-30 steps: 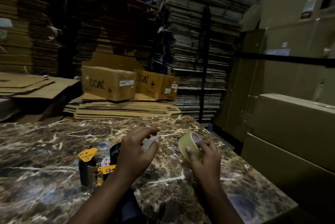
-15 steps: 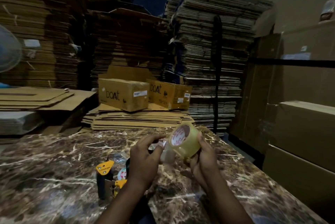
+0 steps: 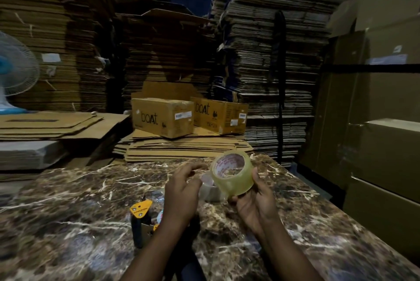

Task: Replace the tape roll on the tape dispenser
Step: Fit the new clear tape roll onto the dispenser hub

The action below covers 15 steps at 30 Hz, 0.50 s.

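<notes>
Above bench's far edge, your right hand clasped tape roll; left hand curled, contents unclear. Find tape end before loading dispenser.

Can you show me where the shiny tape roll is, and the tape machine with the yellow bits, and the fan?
Clear yellowish tape roll (image 3: pixel 236 180): head view, on its outer curved side.
Black tape dispenser with yellow plates (image 3: pixel 141 224): head view, on its dark body.
White and blue fan (image 3: pixel 16 64): head view, on its wire guard.

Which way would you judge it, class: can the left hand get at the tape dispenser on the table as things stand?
Probably yes: the left hand hovers just above the tape dispenser, with nothing between them; the right hand holds the tape roll.
</notes>
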Each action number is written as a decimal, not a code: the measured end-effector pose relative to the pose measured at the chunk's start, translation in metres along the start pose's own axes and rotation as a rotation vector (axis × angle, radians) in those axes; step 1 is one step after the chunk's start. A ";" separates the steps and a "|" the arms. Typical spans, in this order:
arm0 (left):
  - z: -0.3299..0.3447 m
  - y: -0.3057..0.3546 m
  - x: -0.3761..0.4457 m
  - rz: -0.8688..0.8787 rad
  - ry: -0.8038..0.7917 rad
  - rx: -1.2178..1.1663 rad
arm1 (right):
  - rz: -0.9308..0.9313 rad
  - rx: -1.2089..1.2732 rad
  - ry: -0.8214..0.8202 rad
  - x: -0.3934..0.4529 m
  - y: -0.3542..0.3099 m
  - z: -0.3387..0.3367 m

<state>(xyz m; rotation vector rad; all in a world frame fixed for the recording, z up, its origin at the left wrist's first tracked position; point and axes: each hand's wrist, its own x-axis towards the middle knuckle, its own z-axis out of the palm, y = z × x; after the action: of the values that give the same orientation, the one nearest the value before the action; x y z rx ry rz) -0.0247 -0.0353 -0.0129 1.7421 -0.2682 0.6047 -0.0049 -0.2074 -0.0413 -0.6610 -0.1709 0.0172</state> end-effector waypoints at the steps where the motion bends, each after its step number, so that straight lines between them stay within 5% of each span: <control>1: -0.001 0.001 0.001 -0.025 0.009 -0.003 | 0.002 0.013 -0.020 -0.001 0.000 0.000; 15: 0.003 0.001 -0.002 -0.219 -0.262 -0.150 | 0.052 0.099 0.019 -0.013 -0.004 0.004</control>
<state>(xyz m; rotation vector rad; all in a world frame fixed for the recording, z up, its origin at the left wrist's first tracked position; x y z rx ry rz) -0.0261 -0.0385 -0.0141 1.6762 -0.2918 0.1921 -0.0184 -0.2090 -0.0379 -0.5670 -0.1333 0.0691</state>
